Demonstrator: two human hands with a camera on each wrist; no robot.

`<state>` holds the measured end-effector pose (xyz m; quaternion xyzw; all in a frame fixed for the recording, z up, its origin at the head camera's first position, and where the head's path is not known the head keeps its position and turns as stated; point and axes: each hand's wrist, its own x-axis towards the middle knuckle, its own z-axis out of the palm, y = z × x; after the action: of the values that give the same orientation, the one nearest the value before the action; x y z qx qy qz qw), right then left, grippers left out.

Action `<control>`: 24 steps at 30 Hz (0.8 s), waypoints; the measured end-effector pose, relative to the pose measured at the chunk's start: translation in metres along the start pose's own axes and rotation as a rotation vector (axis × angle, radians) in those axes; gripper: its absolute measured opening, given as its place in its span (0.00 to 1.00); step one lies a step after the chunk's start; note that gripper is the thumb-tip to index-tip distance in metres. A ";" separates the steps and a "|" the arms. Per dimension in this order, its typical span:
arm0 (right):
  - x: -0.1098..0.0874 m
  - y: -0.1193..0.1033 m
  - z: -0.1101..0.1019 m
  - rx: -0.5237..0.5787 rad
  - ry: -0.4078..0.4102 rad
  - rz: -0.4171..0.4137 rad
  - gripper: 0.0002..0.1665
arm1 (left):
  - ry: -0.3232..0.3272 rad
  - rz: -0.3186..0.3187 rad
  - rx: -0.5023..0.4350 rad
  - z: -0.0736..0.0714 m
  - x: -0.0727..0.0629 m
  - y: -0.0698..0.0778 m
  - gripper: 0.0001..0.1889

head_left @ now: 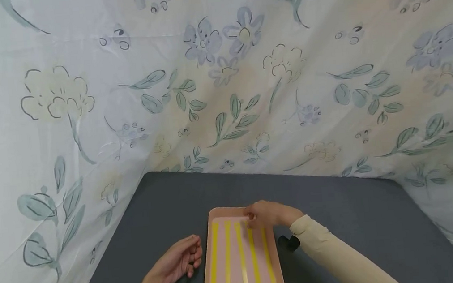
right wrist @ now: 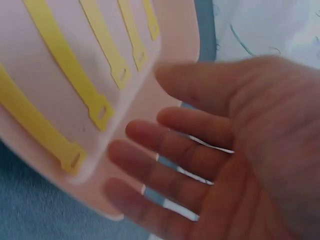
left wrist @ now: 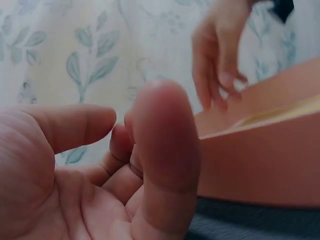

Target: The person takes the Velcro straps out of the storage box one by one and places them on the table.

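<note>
A pink tray (head_left: pixel 227 212) lies lengthwise on the dark table. Several yellow cable straps (head_left: pixel 243 261) lie in it side by side, running along its length, each with a slotted head at the far end, as the right wrist view shows on one strap (right wrist: pixel 70 65). My right hand (head_left: pixel 268 214) hovers over the tray's far end with fingers loosely spread and nothing between them, close to the strap heads. Left of the tray, my left hand (head_left: pixel 179 260) is loosely curled, palm turned inward, holding nothing, near the tray's side wall (left wrist: pixel 260 165).
The dark grey tabletop (head_left: pixel 338 221) stretches out on both sides of the tray. A floral cloth (head_left: pixel 246 90) hangs behind the table and along its sides. Black bands with a camera (head_left: pixel 289 243) sit on the wrists.
</note>
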<state>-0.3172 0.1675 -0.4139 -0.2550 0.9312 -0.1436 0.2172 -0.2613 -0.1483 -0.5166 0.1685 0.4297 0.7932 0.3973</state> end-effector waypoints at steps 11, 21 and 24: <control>0.012 -0.006 0.025 -0.363 0.038 0.084 0.11 | -0.114 -0.065 -0.134 0.003 -0.007 -0.015 0.16; 0.016 -0.005 0.032 -0.467 0.107 0.074 0.13 | -0.190 0.009 -0.096 -0.005 -0.004 -0.024 0.14; 0.018 -0.003 0.036 -0.467 0.098 0.091 0.14 | -0.183 0.074 -0.003 -0.006 0.000 -0.029 0.11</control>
<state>-0.3128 0.1494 -0.4503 -0.2490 0.9591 0.0733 0.1132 -0.2504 -0.1426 -0.5439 0.2554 0.3838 0.7892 0.4058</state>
